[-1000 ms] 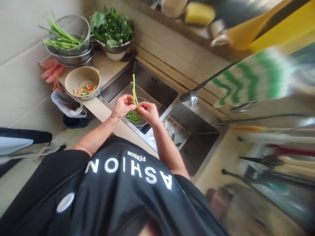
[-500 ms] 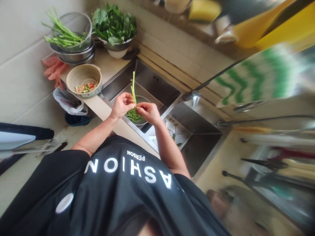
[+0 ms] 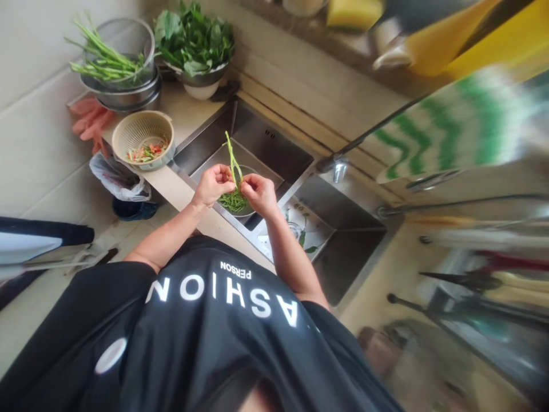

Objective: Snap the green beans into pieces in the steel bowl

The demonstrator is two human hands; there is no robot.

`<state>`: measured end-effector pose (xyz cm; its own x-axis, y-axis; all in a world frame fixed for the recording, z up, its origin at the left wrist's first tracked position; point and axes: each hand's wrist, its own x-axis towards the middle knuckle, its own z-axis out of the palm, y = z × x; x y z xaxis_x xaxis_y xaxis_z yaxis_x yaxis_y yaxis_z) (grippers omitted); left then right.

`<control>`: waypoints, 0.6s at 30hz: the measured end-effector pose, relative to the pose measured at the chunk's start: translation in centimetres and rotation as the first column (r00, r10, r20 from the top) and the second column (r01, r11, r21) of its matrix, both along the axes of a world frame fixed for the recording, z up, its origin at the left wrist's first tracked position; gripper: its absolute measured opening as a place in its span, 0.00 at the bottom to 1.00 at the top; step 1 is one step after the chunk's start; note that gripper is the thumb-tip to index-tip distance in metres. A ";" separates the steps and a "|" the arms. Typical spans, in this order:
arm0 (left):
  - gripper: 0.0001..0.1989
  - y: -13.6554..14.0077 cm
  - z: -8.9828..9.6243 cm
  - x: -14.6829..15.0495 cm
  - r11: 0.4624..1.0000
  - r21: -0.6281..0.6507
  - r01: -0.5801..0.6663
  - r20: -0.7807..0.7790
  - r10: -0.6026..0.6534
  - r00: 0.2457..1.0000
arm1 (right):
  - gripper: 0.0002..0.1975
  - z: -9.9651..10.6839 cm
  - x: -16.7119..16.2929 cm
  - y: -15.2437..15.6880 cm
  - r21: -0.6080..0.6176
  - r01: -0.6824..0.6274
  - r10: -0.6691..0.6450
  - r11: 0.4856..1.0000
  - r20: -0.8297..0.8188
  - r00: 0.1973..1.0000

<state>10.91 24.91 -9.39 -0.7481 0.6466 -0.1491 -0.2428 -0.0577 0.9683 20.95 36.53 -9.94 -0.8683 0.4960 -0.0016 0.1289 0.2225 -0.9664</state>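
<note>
A long green vegetable stem (image 3: 231,153) stands up between my hands, split lengthwise into strands that part near the bottom. My left hand (image 3: 213,186) pinches one strand between thumb and fingers. Just to its right, my right hand (image 3: 259,194) pinches the other strand. Both hands are above a round bowl (image 3: 251,173) in the left sink basin. Short cut green pieces (image 3: 234,201) lie in that bowl, partly hidden by my hands.
Left basin wall (image 3: 278,143) surrounds the bowl; the right basin (image 3: 349,254) holds leaf scraps. On the counter are a beige colander (image 3: 143,126) with scraps, stacked bowls (image 3: 128,100) with stems, and a leafy bowl (image 3: 199,80). A faucet (image 3: 339,170) stands between the basins.
The stem was nearly in one piece and now its strands are pulled apart, with a gap between them. My right hand has moved slightly right, and the view has shifted a little.
</note>
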 end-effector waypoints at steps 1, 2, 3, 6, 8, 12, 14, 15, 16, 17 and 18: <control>0.18 0.0 0.0 0.0 1.000 0.003 0.000 0.008 0.000 1.000 | 0.11 0.1 0.2 0.2 -0.015 -0.036 0.036 0.999 -0.004 0.999; 0.18 0.0 0.1 -0.1 1.000 0.002 0.002 0.008 -0.002 1.000 | 0.11 0.2 0.4 0.4 -0.025 -0.085 0.085 0.996 -0.006 0.996; 0.18 0.0 0.1 -0.1 1.000 0.000 0.006 0.006 -0.006 1.000 | 0.12 0.3 0.5 0.6 -0.032 -0.138 0.137 0.990 -0.003 0.991; 0.19 -0.1 0.1 -0.1 1.000 -0.010 0.018 -0.005 -0.018 1.000 | 0.14 0.5 1.0 1.0 -0.030 -0.232 0.233 0.972 0.022 0.972; 0.19 0.0 0.1 0.0 1.000 -0.022 0.014 -0.016 -0.014 1.000 | 0.14 0.4 1.1 1.1 -0.008 -0.233 0.233 0.972 0.039 0.972; 0.20 0.1 0.0 0.0 0.999 -0.039 0.000 -0.037 -0.002 0.999 | 0.11 0.1 1.0 0.8 0.046 -0.191 0.189 0.980 0.057 0.980; 0.20 0.2 -0.1 0.0 0.999 -0.038 -0.008 -0.045 0.006 0.999 | 0.10 0.0 0.9 0.5 0.052 -0.132 0.129 0.990 0.056 0.990; 0.19 0.2 -0.1 0.0 0.999 -0.038 -0.014 -0.049 0.012 0.999 | 0.09 0.0 0.9 0.4 0.047 -0.097 0.094 0.994 0.055 0.994; 0.19 0.1 -0.1 0.0 0.999 -0.039 -0.020 -0.055 0.018 0.998 | 0.09 -0.1 0.9 0.3 0.038 -0.064 0.062 0.997 0.055 0.997; 0.19 0.1 -0.2 -0.1 0.999 -0.039 -0.024 -0.059 0.022 0.998 | 0.08 -0.1 0.9 0.3 0.027 -0.038 0.037 0.999 0.056 0.998; 0.18 0.1 -0.2 -0.1 0.999 -0.039 -0.027 -0.062 0.025 0.998 | 0.08 -0.2 0.9 0.3 0.018 -0.022 0.021 1.000 0.058 0.998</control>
<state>10.80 25.01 -9.62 -0.7732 0.6212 -0.1277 -0.1816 -0.0239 0.9831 21.81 36.81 -10.16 -0.8778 0.4772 -0.0426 0.1790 0.2442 -0.9531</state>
